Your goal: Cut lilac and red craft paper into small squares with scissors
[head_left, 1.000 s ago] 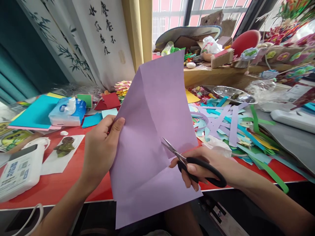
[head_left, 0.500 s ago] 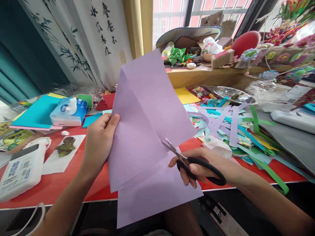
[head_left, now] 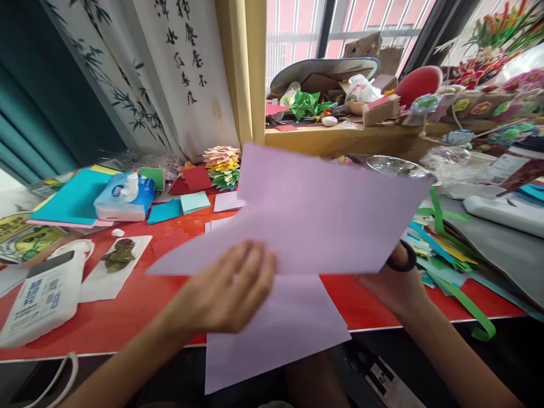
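A light purple sheet of paper [head_left: 314,209] is held up in the middle of the head view, partly cut, with a pointed flap to the left. My left hand [head_left: 238,292] is closed on its lower edge, fingers in front, slightly blurred. At the sheet's lower right corner, my right hand [head_left: 393,286] is closed on the scissors [head_left: 406,258]; only part of a black handle loop shows, and the blades are behind the paper. Under the raised sheet, another purple sheet [head_left: 276,351] lies over the table's front edge.
Cut paper strips [head_left: 450,249] heap at the right on the red table [head_left: 127,317]. Small paper stacks [head_left: 195,202], a folded-paper pile [head_left: 222,167] and a tissue pack [head_left: 125,197] stand at the back left. A white box [head_left: 40,297] sits at the left.
The purple sheet has turned and swung to the right, from upright to sideways. My left hand has shifted right and down along it. My right hand and the scissors have moved right, behind the sheet.
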Demonstrator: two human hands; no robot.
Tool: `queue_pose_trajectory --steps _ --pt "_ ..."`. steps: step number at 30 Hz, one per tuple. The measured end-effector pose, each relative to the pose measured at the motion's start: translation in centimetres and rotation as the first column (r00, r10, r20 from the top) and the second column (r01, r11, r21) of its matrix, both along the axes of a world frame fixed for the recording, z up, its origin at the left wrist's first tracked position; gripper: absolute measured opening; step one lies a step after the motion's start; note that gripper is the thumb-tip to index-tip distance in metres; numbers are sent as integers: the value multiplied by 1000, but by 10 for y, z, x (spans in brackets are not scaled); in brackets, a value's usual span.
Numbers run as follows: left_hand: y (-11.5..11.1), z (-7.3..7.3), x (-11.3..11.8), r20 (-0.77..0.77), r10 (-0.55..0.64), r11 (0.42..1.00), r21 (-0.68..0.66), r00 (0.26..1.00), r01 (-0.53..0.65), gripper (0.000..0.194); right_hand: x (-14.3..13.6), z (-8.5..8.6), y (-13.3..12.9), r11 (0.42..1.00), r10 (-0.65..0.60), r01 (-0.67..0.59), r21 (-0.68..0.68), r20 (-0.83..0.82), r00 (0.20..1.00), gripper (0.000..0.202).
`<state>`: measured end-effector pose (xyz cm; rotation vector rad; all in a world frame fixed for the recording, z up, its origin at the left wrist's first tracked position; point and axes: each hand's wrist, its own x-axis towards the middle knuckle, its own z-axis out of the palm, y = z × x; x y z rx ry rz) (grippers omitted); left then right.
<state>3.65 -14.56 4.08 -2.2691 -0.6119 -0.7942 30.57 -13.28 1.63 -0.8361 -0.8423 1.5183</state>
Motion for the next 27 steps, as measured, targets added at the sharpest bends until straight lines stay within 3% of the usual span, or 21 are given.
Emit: queue_pose_trajectory --steps 2,4,6,9,11,13,15,19,24,25,27 --pt "-16 -19 14 -285 -31 999 21 958 39 30 5 -7 7 991 -7 18 -131 81 997 20" --pt "-26 -39 25 -401 -29 999 -35 916 16 32 9 -12 13 969 147 -96 -228 219 965 31" --pt "-30 -52 31 -421 -64 994 -107 905 20 31 12 -13 19 947 279 -198 -254 341 898 39" --pt "-22 -56 32 -320 -133 933 -360 938 10 26 15 -13 24 960 274 -197 -201 509 816 41" --pt "-7 -52 29 -228 -79 817 -572 970 -68 33 16 -13 26 966 256 -189 -174 588 767 41" --pt "13 -48 24 -165 141 670 -710 976 -216 32 15 -15 26 966 258 -204 -157 620 741 39" --pt "34 -46 18 -93 371 519 -804 924 -289 40 13 -18 24 973 223 -206 -101 628 745 36" --pt "60 -41 5 -11 546 200 -969 838 -143 56 15 -27 21 985 117 -170 27 620 776 38" --pt "58 -25 -2 28 494 -184 -974 869 136 41 21 -31 19 990 50 -121 71 625 779 37" --pt "56 -22 -2 41 487 -236 -956 872 176 37 21 -31 18 990 50 -119 69 628 776 36" --pt "55 -18 -3 57 506 -262 -940 860 217 33 20 -28 17 993 29 -97 72 636 771 35"
